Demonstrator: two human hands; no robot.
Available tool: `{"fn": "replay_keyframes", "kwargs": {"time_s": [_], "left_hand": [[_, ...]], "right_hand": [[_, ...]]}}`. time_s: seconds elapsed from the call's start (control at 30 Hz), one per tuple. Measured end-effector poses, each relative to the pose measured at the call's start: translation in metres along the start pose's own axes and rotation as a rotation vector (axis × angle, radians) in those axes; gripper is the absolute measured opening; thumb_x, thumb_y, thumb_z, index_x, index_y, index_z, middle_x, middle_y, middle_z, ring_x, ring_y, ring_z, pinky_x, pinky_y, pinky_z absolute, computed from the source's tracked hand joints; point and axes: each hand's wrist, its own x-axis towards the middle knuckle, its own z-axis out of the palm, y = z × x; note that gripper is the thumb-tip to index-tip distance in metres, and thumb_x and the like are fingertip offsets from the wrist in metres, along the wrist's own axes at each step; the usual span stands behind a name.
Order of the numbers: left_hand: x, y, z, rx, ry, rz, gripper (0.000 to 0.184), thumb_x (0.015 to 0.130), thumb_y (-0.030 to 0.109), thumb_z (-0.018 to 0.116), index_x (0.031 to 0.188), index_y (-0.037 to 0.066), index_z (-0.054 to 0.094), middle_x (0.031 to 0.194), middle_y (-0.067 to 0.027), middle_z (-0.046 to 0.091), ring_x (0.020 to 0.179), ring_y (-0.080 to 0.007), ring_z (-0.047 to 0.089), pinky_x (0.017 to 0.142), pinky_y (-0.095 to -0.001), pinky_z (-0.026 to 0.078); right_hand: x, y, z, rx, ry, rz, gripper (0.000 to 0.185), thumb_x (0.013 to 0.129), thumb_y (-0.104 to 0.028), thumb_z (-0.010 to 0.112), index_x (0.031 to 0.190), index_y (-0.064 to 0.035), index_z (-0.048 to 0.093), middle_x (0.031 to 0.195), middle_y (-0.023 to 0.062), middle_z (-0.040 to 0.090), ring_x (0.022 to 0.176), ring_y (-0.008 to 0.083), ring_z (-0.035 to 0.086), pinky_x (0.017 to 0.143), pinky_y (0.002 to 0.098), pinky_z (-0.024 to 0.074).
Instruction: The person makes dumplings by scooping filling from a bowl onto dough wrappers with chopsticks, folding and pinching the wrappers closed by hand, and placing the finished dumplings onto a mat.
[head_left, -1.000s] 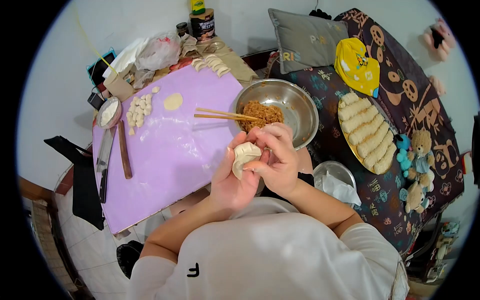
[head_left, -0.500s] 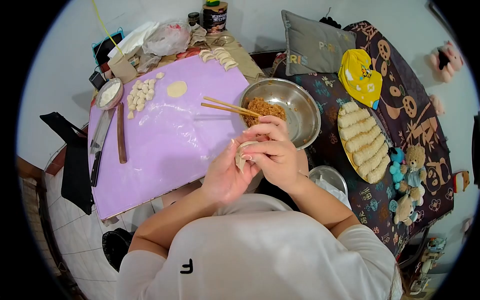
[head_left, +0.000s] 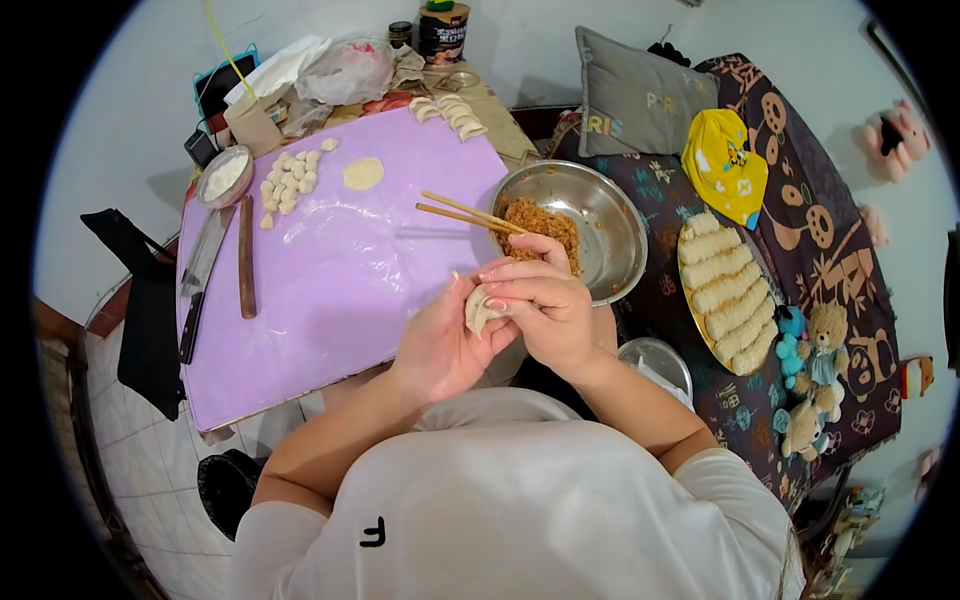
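A folded dumpling [head_left: 482, 312] of pale dough sits between my two hands, its lower end pointing down. My left hand [head_left: 437, 345] cradles it from the left, thumb up along its side. Thumb and fingers of my right hand [head_left: 550, 305] pinch its edge, covering part of it. Just beyond the hands stands a steel bowl [head_left: 618, 225] with brown minced filling [head_left: 545, 222]. A pair of chopsticks [head_left: 465, 212] leans over the bowl's left rim, ends toward the filling. On the purple mat [head_left: 330, 300] lie a flat dough wrapper [head_left: 363, 173], small dough pieces [head_left: 288, 182] and finished dumplings [head_left: 450, 112].
Left on the mat are a rolling pin [head_left: 246, 260], a knife [head_left: 205, 265] and a bowl of flour [head_left: 225, 176]. To the right, a dark patterned cloth carries a plate of pale rolls [head_left: 728, 292], a yellow cloth item [head_left: 725, 165], a cushion [head_left: 640, 100] and stuffed toys [head_left: 815, 350].
My hands have turned the dumpling slightly, and more of its folded side shows. The right fingers remain pinched on its edge. The whole view has shifted a little.
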Motion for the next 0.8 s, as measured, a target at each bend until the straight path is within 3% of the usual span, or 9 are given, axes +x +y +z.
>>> {"fn": "replay_keyframes", "kwargs": {"time_s": [0.13,0.23,0.33,0.43,0.53,0.63,0.67,0.77,0.8], "left_hand": [[-0.006,-0.011,0.001,0.024,0.029,0.158,0.045,0.102,0.028,0.032,0.14,0.004,0.03,0.133,-0.0101,0.043,0.125,-0.0225,0.042,0.109,-0.0409,0.032],[-0.008,-0.013,-0.002,-0.087,-0.091,0.205,0.044,0.102,0.029,0.03,0.14,0.008,0.03,0.125,-0.0064,0.049,0.116,-0.0176,0.05,0.099,-0.034,0.044],[-0.01,-0.009,-0.011,-0.059,-0.106,0.201,0.048,0.101,0.028,0.034,0.142,0.006,0.026,0.136,-0.008,0.039,0.125,-0.0214,0.04,0.107,-0.0383,0.032],[-0.019,-0.002,-0.008,0.081,0.065,0.215,0.05,0.101,0.031,0.036,0.143,0.006,0.024,0.136,-0.0068,0.039,0.123,-0.0201,0.04,0.104,-0.0369,0.033],[-0.025,0.007,-0.001,0.177,0.189,0.221,0.048,0.1,0.032,0.038,0.141,0.008,0.031,0.129,-0.0053,0.048,0.106,-0.0145,0.053,0.088,-0.0292,0.046],[-0.045,0.038,-0.023,0.502,0.2,0.209,0.048,0.095,0.024,0.051,0.137,0.005,0.037,0.128,-0.0082,0.049,0.105,-0.0147,0.053,0.09,-0.029,0.044],[-0.047,0.05,-0.029,0.652,0.374,0.195,0.049,0.088,0.009,0.061,0.133,0.004,0.042,0.122,-0.0102,0.052,0.102,-0.0148,0.054,0.088,-0.0283,0.046],[-0.047,0.093,-0.057,0.966,0.606,0.076,0.053,0.084,0.002,0.062,0.133,0.007,0.042,0.113,-0.0085,0.055,0.098,-0.0146,0.056,0.084,-0.0281,0.048],[-0.045,0.103,-0.068,0.982,0.638,0.078,0.051,0.084,0.001,0.061,0.131,0.006,0.044,0.11,-0.0074,0.055,0.097,-0.0147,0.056,0.083,-0.0282,0.048]], "right_hand": [[0.003,-0.016,0.013,-0.085,0.171,0.04,0.017,0.073,-0.006,0.07,0.09,-0.0073,0.073,0.1,0.0036,0.07,0.11,0.0295,0.051,0.097,0.0393,0.0371],[0.001,-0.008,0.02,-0.099,0.188,-0.02,0.016,0.074,-0.006,0.07,0.09,-0.0069,0.073,0.098,0.0038,0.07,0.108,0.0296,0.053,0.096,0.0382,0.0377],[0.002,-0.005,0.028,-0.102,0.195,-0.015,0.014,0.074,-0.006,0.07,0.088,-0.0065,0.073,0.096,0.004,0.07,0.109,0.0292,0.053,0.095,0.0369,0.0389],[-0.002,0.004,0.039,-0.065,0.179,-0.017,0.019,0.075,-0.006,0.069,0.094,-0.0067,0.072,0.102,0.0075,0.069,0.108,0.029,0.054,0.093,0.0364,0.0406],[-0.002,0.001,0.049,0.099,0.11,0.101,0.036,0.079,-0.006,0.065,0.115,-0.006,0.062,0.114,0.0128,0.063,0.106,0.028,0.055,0.092,0.0357,0.0425],[-0.007,0.011,0.067,0.41,0.115,0.182,0.053,0.085,-0.008,0.06,0.135,-0.0042,0.042,0.124,0.0165,0.056,0.103,0.0254,0.057,0.092,0.0344,0.0432],[-0.011,0.02,0.072,0.519,0.135,0.19,0.058,0.088,-0.009,0.058,0.141,-0.0036,0.035,0.127,0.0174,0.054,0.103,0.0243,0.057,0.092,0.0339,0.0433],[-0.024,0.053,0.077,0.433,0.032,0.334,0.059,0.092,-0.013,0.054,0.143,-0.0014,0.026,0.125,0.015,0.056,0.103,0.0217,0.057,0.093,0.0322,0.0433],[-0.022,0.057,0.077,0.363,0.021,0.378,0.051,0.092,-0.015,0.055,0.137,-0.0003,0.036,0.121,0.0153,0.059,0.101,0.0206,0.058,0.091,0.0315,0.0445]]}}
